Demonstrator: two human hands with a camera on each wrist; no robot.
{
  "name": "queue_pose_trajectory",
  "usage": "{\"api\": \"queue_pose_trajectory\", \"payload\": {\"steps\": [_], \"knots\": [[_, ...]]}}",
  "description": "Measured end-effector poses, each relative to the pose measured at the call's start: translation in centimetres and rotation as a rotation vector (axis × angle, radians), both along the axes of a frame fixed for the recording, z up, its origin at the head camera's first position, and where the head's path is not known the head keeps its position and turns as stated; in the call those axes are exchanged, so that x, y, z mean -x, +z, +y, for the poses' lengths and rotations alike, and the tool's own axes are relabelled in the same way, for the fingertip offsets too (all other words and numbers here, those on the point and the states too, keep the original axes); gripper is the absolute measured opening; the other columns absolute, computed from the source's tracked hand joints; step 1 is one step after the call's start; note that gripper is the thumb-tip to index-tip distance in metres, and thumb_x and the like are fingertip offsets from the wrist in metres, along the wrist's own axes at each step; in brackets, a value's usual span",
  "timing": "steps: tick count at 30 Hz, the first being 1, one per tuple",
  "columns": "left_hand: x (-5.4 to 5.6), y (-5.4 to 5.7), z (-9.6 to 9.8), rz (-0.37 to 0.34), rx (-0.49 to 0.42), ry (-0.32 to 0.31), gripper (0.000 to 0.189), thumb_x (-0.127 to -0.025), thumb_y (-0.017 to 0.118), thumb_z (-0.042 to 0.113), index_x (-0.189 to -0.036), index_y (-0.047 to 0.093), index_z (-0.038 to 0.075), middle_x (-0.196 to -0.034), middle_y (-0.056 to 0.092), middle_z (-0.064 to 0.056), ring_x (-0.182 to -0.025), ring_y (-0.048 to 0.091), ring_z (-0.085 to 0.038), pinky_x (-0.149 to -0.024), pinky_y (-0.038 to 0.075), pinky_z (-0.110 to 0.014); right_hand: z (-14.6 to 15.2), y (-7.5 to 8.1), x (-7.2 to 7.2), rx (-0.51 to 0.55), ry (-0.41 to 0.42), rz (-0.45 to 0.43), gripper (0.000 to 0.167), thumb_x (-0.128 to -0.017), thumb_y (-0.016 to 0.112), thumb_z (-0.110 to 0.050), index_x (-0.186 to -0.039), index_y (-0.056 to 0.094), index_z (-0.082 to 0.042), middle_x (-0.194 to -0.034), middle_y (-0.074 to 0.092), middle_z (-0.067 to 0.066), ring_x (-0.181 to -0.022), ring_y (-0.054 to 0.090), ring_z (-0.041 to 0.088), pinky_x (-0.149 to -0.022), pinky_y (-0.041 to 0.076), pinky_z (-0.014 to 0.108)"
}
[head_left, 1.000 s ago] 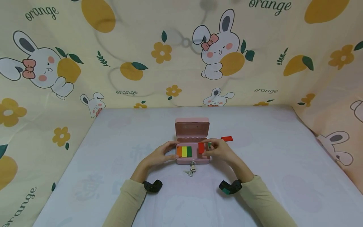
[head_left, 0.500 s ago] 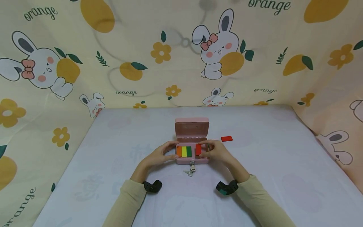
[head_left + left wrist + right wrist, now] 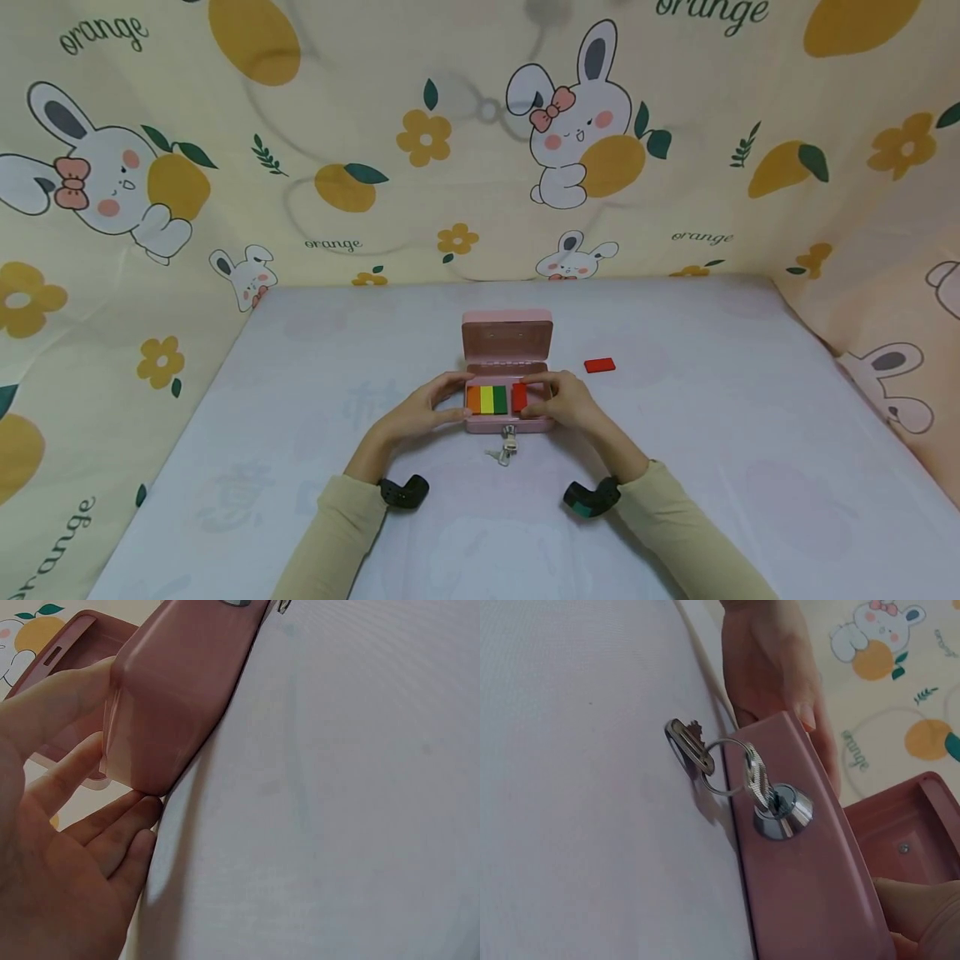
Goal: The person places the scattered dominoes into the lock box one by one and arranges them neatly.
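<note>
A pink metal cash box (image 3: 480,427) stands on the table with its lid (image 3: 507,340) raised. Inside, at the left, orange (image 3: 474,401), yellow (image 3: 487,401) and green (image 3: 500,401) blocks stand side by side. My left hand (image 3: 416,412) holds the box's left end, thumb at the front and fingers toward the back. Over the right part of the box, my right hand (image 3: 573,404) pinches a red block (image 3: 519,397) between thumb and fingers, a small gap from the green one. That red block is hidden in the right wrist view.
Another red block (image 3: 600,365) lies flat on the table behind and right of the box. From the lock (image 3: 784,817) on the front wall hangs a ring with keys (image 3: 690,744). A printed rabbit cloth (image 3: 487,167) backs the white table (image 3: 375,333).
My right hand has moved left with the red block, bringing it closer to the green block. A small green patch by that hand is now hidden. The left hand has stayed in place.
</note>
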State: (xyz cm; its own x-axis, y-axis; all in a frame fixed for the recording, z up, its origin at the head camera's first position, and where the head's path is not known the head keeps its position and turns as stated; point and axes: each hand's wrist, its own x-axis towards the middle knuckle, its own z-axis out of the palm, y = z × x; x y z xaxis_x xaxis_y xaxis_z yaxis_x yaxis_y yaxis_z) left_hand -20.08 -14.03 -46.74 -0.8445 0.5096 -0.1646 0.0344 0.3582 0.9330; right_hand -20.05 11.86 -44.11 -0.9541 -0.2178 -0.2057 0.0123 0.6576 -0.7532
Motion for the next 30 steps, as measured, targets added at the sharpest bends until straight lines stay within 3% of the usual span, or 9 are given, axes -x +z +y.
{"api": "queue_pose_trajectory", "payload": {"steps": [7,13,24,30], "knots": [[0.0,0.0,0.0,0.006,0.002,-0.001,0.060,-0.091,0.066,0.017,-0.145,0.039,0.015,-0.156,0.037,-0.008,-0.149,0.029,-0.029,-0.124,0.023,-0.049,-0.8,-0.4,0.0,-0.033,-0.062,-0.013,0.049,-0.076,0.081,-0.018,-0.123,0.067,-0.011,-0.123,0.055,0.024,-0.112,0.045,0.033,-0.098,0.047,0.052],[0.0,0.0,0.0,0.007,0.006,-0.001,0.061,-0.091,0.066,0.018,-0.145,0.039,0.015,-0.156,0.037,-0.008,-0.148,0.030,-0.029,-0.124,0.023,-0.049,-1.2,-0.7,-0.2,-0.039,-0.105,-0.046,0.050,-0.077,0.079,-0.014,-0.126,0.065,-0.013,-0.139,0.042,0.026,-0.128,0.037,0.040,-0.109,0.036,0.062],[0.0,0.1,0.0,0.006,0.015,0.002,0.060,-0.091,0.066,0.020,-0.145,0.039,0.016,-0.157,0.036,-0.007,-0.149,0.030,-0.028,-0.124,0.023,-0.049,-1.3,-0.5,-0.4,-0.062,-0.097,-0.025,0.054,-0.077,0.080,-0.014,-0.129,0.063,-0.012,-0.130,0.047,0.024,-0.118,0.041,0.036,-0.102,0.044,0.058],[0.0,0.1,0.1,-0.005,0.024,0.012,0.060,-0.091,0.067,0.022,-0.145,0.040,0.018,-0.157,0.036,-0.005,-0.149,0.029,-0.027,-0.124,0.023,-0.049,-1.0,-0.5,-0.4,-0.083,-0.088,0.021,0.044,-0.076,0.081,-0.015,-0.118,0.068,-0.008,-0.114,0.053,0.021,-0.106,0.047,0.031,-0.094,0.048,0.050]]}}
